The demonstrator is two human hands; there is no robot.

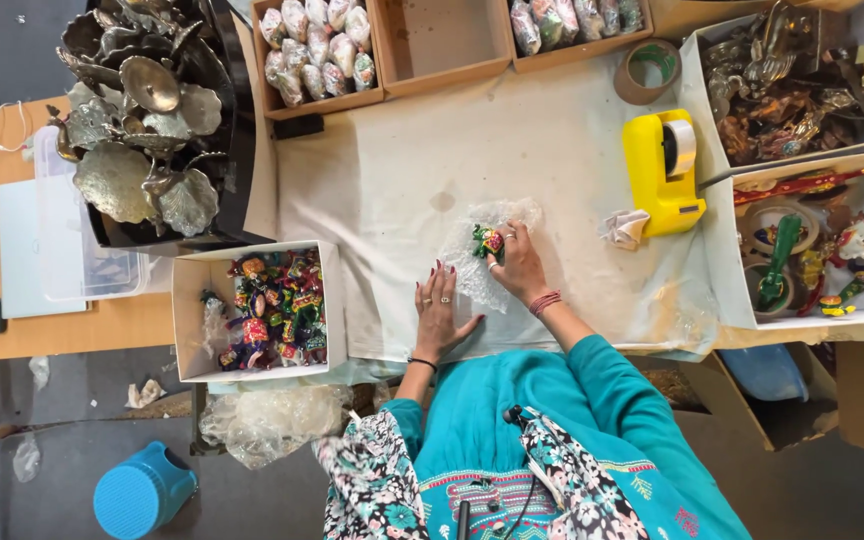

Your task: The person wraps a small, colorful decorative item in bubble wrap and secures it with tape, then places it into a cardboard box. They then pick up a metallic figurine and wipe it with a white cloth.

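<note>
Right grip point(518, 262): fingertips clasp figurine point(487, 241), set on bubble wrap point(480, 255) left of yellow tape dispenser point(662, 170). Left hand point(439, 312): released, flat on surface point(392, 170), pinning wrap's near edge. Step judged: wrapping begins. Next: fold wrap over figurine, holding both steady.
</note>
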